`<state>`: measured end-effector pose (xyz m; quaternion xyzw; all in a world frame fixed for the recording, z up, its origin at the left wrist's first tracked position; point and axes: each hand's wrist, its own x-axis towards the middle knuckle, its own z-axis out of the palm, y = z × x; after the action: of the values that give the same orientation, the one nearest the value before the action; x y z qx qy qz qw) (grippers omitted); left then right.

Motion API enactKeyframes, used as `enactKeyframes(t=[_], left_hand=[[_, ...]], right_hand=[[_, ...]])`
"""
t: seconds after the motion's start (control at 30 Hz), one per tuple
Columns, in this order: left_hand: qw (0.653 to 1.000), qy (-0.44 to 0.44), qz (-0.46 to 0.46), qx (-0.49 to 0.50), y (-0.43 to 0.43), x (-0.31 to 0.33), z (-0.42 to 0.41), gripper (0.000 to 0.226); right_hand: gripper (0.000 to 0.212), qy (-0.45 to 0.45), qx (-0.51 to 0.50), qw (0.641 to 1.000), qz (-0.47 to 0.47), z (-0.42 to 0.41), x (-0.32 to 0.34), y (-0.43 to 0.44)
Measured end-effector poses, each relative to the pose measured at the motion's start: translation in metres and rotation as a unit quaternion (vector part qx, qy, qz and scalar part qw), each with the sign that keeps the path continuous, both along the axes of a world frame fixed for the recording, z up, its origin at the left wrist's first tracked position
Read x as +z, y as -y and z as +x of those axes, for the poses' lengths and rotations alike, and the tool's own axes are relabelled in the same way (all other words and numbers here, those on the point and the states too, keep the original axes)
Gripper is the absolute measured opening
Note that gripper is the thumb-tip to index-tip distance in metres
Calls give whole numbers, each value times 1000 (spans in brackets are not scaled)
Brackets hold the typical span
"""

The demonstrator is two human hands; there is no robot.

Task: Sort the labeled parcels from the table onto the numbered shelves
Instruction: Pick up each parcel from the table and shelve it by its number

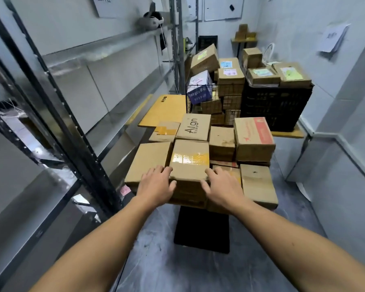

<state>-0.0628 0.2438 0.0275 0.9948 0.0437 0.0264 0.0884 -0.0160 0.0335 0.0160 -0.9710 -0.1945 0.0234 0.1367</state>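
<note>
Both hands are on one parcel. My left hand [156,185] is curled over the upper left edge of the taped box [189,165], fingers on its top and thumb against the near face. My right hand [224,187] mirrors this on the upper right edge, fingers bent onto the top and thumb on the near face. The grip of each hand is closed on the box, and the box is clamped between the two. The taped box is plain brown cardboard with a band of glossy yellow tape across its lid. No label or writing shows on the faces in view. It sits on top of the pile of parcels at the near edge of the pedestal table [201,228]. Just behind it lies a carton [193,127] printed with a word that reads roughly "Align", with small characters under it that I cannot read. To the right stands a red-printed box [254,135] bearing a star, its text too blurred to read. Farther back, a blue box [198,91] carries white lettering I cannot make out. The boxes [261,75] on the black crate [276,106] have pale labels, also unreadable. The metal shelves [105,49] run along my left, and a pink note [124,190] shows near their black post, its marks unclear.
</note>
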Motion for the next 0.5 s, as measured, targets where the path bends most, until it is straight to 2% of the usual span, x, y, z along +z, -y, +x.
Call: enactKeyframes(t=[0.2, 0.5], left_hand=[[1000, -6, -10, -15, -5, -22, 29, 42], [996, 19, -78, -29, -15, -41, 37, 50]], right_hand=[[44, -68, -50, 994, 73, 27, -20, -10], [48, -99, -122, 959, 236, 33, -41, -26]])
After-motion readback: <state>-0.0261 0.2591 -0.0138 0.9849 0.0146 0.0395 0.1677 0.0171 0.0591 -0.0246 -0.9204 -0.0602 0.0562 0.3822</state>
